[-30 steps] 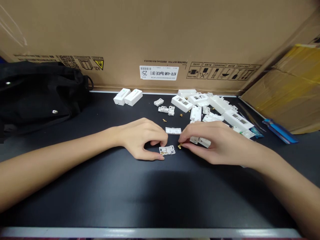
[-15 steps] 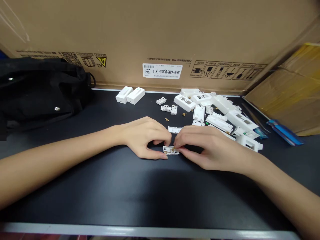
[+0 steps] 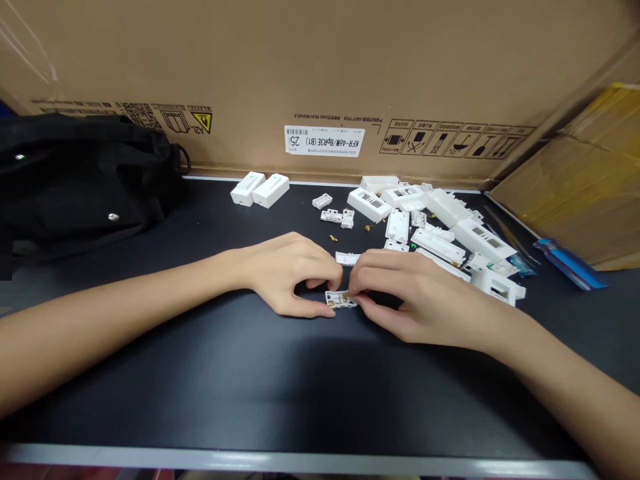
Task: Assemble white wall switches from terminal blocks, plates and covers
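The right hand covers one end of the small white rectangular plastic housing, and the gold metal bits inside it are too small to make out. The left edge cuts off the black fabric bag, the right edge the yellow-taped cardboard box.

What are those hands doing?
A person is holding a small white plastic piece with bits of brass in it, using both hands: the left hand on one end, the right hand on the other. More white plastic parts lie in a messy pile on the black table, in front of a cardboard box.
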`<act>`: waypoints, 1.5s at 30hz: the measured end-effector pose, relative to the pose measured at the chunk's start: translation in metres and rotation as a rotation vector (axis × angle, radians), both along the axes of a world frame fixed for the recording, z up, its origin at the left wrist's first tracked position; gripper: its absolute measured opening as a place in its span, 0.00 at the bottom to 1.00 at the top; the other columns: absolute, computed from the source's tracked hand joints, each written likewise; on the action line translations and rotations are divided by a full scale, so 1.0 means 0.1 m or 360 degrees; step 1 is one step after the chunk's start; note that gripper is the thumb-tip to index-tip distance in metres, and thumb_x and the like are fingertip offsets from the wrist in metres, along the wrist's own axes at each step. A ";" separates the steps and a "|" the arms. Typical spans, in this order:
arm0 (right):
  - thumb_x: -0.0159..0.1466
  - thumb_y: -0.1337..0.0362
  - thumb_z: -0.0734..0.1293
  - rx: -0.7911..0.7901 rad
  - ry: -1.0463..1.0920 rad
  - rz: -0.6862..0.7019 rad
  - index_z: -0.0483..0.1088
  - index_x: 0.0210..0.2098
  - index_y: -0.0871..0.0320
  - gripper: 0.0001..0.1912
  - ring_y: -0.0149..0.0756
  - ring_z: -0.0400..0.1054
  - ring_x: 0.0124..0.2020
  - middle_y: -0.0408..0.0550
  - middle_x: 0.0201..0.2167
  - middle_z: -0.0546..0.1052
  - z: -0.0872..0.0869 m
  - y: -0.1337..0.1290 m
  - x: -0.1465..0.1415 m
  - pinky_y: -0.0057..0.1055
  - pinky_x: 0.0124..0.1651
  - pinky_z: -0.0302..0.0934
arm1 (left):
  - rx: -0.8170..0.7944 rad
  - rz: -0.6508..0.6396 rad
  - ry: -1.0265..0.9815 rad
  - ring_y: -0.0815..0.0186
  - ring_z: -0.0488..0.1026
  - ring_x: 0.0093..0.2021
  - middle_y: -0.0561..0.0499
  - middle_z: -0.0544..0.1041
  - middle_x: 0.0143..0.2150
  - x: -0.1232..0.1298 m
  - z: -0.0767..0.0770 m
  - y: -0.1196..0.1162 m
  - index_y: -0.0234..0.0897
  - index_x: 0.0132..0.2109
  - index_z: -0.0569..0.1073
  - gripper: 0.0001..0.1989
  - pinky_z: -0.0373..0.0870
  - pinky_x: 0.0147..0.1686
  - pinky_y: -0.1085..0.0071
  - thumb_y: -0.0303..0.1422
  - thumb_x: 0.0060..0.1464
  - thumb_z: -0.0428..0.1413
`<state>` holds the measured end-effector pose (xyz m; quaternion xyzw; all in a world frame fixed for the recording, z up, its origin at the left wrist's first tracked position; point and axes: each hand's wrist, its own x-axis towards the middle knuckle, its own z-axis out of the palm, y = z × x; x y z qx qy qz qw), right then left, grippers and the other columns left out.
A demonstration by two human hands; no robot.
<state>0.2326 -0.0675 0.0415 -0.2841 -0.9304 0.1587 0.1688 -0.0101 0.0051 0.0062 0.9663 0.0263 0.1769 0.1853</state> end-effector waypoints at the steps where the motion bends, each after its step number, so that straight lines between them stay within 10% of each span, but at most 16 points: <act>1: 0.67 0.74 0.64 0.0020 -0.0014 -0.0010 0.75 0.37 0.61 0.08 0.35 0.69 0.36 0.49 0.35 0.75 0.00 0.00 0.00 0.32 0.39 0.61 | 0.0003 0.0005 0.0006 0.68 0.69 0.28 0.55 0.72 0.28 0.00 0.00 0.00 0.39 0.34 0.68 0.13 0.63 0.31 0.69 0.41 0.64 0.60; 30: 0.72 0.67 0.61 0.0122 -0.0142 -0.0165 0.77 0.42 0.58 0.12 0.40 0.70 0.39 0.52 0.39 0.77 0.03 0.05 0.09 0.37 0.43 0.63 | 0.0040 -0.0034 0.0026 0.64 0.79 0.40 0.47 0.81 0.42 -0.02 0.06 -0.02 0.40 0.50 0.77 0.09 0.73 0.41 0.70 0.36 0.65 0.58; 38: 0.73 0.64 0.62 0.0363 -0.0356 -0.0330 0.79 0.44 0.59 0.13 0.44 0.70 0.45 0.53 0.42 0.77 -0.12 0.16 0.12 0.42 0.49 0.60 | 0.0296 0.0834 -0.0136 0.60 0.76 0.51 0.44 0.78 0.51 0.04 -0.05 0.03 0.36 0.55 0.76 0.14 0.74 0.50 0.65 0.29 0.69 0.49; 45: 0.73 0.63 0.63 0.0537 -0.0391 -0.0519 0.79 0.38 0.59 0.14 0.46 0.71 0.43 0.54 0.38 0.78 -0.14 0.16 0.08 0.41 0.45 0.57 | 0.0258 0.0927 0.0116 0.58 0.75 0.54 0.48 0.78 0.50 0.07 -0.09 0.11 0.38 0.50 0.78 0.12 0.73 0.54 0.61 0.33 0.71 0.50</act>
